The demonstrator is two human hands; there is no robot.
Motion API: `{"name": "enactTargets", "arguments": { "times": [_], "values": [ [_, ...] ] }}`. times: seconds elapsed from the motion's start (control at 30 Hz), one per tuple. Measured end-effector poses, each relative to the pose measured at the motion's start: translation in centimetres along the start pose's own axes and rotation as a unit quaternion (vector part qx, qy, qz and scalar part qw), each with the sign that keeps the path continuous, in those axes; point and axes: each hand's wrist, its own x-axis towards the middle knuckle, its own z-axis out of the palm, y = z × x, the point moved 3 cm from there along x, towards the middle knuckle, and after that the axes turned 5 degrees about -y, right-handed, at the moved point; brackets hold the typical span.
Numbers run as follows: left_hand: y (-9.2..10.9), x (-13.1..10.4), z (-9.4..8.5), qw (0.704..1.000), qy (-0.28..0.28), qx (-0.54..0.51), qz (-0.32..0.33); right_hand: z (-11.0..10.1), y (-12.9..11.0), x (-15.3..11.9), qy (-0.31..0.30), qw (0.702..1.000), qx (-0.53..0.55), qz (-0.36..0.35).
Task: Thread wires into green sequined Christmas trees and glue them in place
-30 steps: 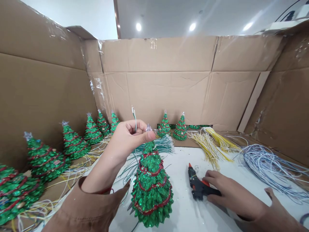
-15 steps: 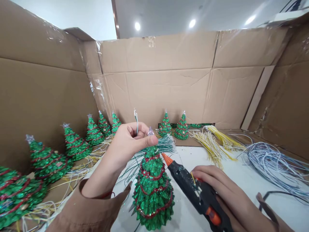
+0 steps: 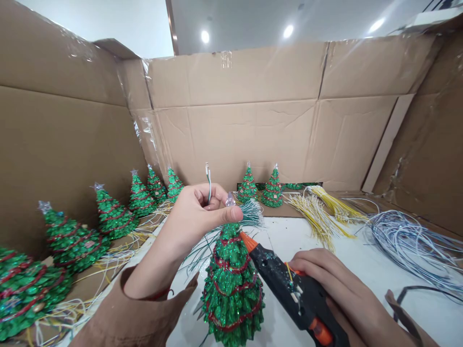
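A green glittery Christmas tree figurine (image 3: 233, 284) with red garlands stands upright in front of me. My left hand (image 3: 208, 207) is closed around its tip, just at the clear star (image 3: 230, 199). A thin green-and-white wire (image 3: 209, 178) pokes up from between the same hand's fingers. My right hand (image 3: 333, 274) grips a black hot glue gun (image 3: 285, 284). Its orange nozzle points at the tree's upper right side, just below my left thumb. Whether the nozzle touches the tree I cannot tell. Part of a metal tool (image 3: 198, 308) shows behind the tree's left side.
Several finished-looking trees (image 3: 75, 238) line the left side, and two more (image 3: 272, 189) stand at the back. Green wires (image 3: 249, 214) lie behind the tree. Yellow-and-white wire bundles (image 3: 318, 214) and a blue-white coil (image 3: 408, 246) lie to the right. Cardboard walls (image 3: 235, 130) surround the white table.
My left hand and the tree have shifted slightly right. The glue gun's nozzle is now closer to the tree's upper side.
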Motion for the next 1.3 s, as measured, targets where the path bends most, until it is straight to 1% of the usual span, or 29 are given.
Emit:
{"name": "enactTargets", "arguments": {
  "times": [0.17,0.33,0.6,0.9,1.3],
  "values": [
    [0.08,-0.18,0.18,1.000,0.006,0.007,-0.003,0.00,-0.03,-0.07,0.002,1.000,0.025,0.014],
    [0.14,-0.23,0.21,1.000,0.006,0.008,-0.002,-0.11,-0.17,-0.08,0.012,0.999,0.032,0.005],
    [0.28,-0.23,0.19,1.000,0.002,0.007,-0.004,-0.17,-0.38,0.03,0.013,1.000,0.009,-0.008],
    [0.24,-0.28,0.20,1.000,0.003,0.011,-0.008,-0.08,-0.40,-0.01,0.022,1.000,0.020,-0.004],
    [0.09,-0.26,0.10,1.000,0.001,0.009,-0.006,-0.12,-0.41,-0.01,0.019,0.999,0.027,-0.001]
  ]
}}
